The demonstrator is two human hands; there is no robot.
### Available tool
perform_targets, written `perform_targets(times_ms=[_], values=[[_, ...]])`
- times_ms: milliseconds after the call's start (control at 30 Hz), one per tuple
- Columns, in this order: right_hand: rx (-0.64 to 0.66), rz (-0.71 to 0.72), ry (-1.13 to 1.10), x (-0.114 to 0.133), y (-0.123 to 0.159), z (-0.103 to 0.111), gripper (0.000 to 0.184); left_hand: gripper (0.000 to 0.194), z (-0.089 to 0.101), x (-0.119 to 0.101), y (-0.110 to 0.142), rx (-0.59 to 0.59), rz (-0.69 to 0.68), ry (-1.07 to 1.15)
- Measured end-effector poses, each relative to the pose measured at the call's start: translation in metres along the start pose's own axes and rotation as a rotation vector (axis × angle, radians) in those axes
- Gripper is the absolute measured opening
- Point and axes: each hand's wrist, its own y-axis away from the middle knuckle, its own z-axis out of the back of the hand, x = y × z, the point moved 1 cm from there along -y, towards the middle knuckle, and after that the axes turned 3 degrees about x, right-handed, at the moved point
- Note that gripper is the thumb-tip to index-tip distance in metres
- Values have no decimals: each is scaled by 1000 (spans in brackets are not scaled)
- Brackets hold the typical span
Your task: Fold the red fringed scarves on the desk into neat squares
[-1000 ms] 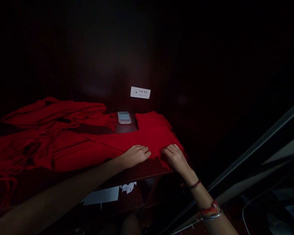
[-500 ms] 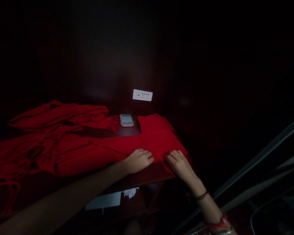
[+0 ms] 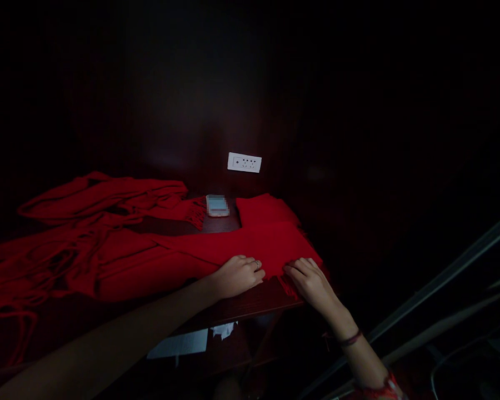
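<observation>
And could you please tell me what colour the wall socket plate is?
The socket plate is white, seen best in the head view.

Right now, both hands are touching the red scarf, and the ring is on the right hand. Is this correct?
Not quite: in the head view, the ring is on the left hand, not the right hand. Both hands do touch the red scarf.

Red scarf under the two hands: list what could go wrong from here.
The red scarf could slip, as its fringe by the right hand lies near the table's front edge.
The jumbled strands at left might snag if pulled.
The phone lies close to another fringe, which could drag it.
</observation>
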Motion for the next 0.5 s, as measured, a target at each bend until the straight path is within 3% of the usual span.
perform_targets(times_ms=[333, 500], values=[[-26, -81, 22, -5, 11, 9, 21, 6, 2, 5, 3, 78, -7, -12], [-12, -49, -6, 7, 3, 11, 22, 9, 3, 7, 3, 55, 38, 17]])
